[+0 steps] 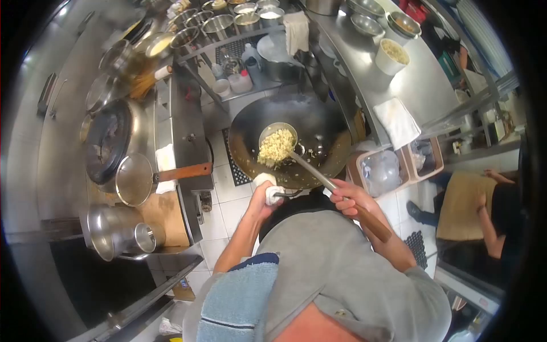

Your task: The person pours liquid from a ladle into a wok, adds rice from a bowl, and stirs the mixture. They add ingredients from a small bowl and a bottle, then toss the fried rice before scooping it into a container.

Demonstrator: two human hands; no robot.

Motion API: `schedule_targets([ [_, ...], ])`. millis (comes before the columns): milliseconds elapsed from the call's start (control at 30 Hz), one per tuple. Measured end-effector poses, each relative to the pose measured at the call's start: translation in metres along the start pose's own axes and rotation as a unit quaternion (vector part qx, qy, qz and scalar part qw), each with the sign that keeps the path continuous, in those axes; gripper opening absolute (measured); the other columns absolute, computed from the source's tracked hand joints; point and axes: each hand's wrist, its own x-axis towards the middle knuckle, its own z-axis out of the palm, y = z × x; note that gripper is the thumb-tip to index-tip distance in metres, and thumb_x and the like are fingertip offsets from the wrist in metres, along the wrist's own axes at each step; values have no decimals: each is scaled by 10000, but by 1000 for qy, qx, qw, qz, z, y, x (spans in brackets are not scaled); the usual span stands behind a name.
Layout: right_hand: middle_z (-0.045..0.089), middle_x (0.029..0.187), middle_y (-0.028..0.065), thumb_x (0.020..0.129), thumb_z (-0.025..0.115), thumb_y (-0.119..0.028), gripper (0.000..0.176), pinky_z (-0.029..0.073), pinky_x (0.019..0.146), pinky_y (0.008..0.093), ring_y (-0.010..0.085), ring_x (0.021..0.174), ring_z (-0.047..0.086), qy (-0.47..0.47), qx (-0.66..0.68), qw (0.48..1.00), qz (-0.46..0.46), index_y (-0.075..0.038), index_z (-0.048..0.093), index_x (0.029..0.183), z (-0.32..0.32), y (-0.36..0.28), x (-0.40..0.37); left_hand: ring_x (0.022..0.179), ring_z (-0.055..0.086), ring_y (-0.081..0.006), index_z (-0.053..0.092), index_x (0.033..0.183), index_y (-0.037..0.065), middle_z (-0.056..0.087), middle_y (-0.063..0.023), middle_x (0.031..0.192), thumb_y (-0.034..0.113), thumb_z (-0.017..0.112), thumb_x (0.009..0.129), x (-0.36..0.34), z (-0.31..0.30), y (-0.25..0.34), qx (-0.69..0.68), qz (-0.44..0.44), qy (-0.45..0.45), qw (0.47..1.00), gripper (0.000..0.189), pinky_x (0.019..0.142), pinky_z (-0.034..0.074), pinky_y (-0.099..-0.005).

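In front of my body I have a large dark wok (319, 114), tilted, with loose yellow grains stuck along its inside. My left hand (261, 199) is closed at the wok's near rim, with a folded white cloth (274, 195) between it and the dark wok handle (292, 195). My right hand (351, 199) grips a long ladle (310, 167) by its metal shaft, and the wooden end (373, 224) sticks out behind the fist. Over the wok, the ladle's bowl is heaped with yellow fried rice (276, 146), some spilling at its lower left edge.
A wire strainer (134, 179) with a wooden handle lies on the left counter near steel pots (111, 231). Ahead are several ingredient tins (218, 24). The right steel counter bears a tub of rice (393, 56). Bins (393, 171) and an aproned person (470, 205) are right.
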Motion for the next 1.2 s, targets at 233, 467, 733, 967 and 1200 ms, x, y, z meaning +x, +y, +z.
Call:
schedule_targets([
  [233, 390, 757, 39, 931, 395, -51, 387, 320, 292, 162, 19, 430, 364, -56, 219, 972, -65, -77, 343, 1314, -34, 0, -61, 626, 599, -226, 516, 897, 25, 601, -133, 746, 113, 469, 787, -26, 9, 3, -28, -16, 9, 999, 149, 446, 460, -318],
  [467, 392, 794, 71, 925, 346, -35, 443, 326, 250, 167, 35, 412, 382, -128, 217, 912, -323, -90, 324, 1364, -43, -79, -107, 627, 594, -253, 560, 811, -15, 610, -179, 755, 152, 497, 748, -14, 89, 41, 50, 65, -5, 997, 189, 512, 465, -334],
  [733, 416, 726, 3, 920, 437, -62, 406, 247, 306, 167, 19, 441, 361, 49, 96, 879, -464, -100, 286, 1295, -53, -216, -97, 582, 580, -238, 537, 938, -30, 599, -166, 758, 155, 504, 704, -17, 130, 58, 31, 94, -25, 995, 300, 478, 450, -298],
  [967, 431, 682, -4, 859, 494, -40, 369, 282, 337, 206, 36, 451, 370, 138, -40, 872, -468, -74, 411, 1217, -74, -240, -67, 576, 582, -230, 503, 981, 1, 594, -166, 764, 128, 507, 703, -16, 103, 52, 0, 80, 28, 996, 305, 429, 439, -297],
  [1200, 446, 655, 0, 838, 527, -70, 592, 338, 348, 227, 68, 454, 407, 264, -174, 810, -495, -60, 316, 1391, -70, -243, -76, 596, 588, -196, 509, 977, 62, 597, -107, 772, 89, 498, 708, -17, 71, 48, -18, 103, 61, 993, 271, 408, 419, -275],
])
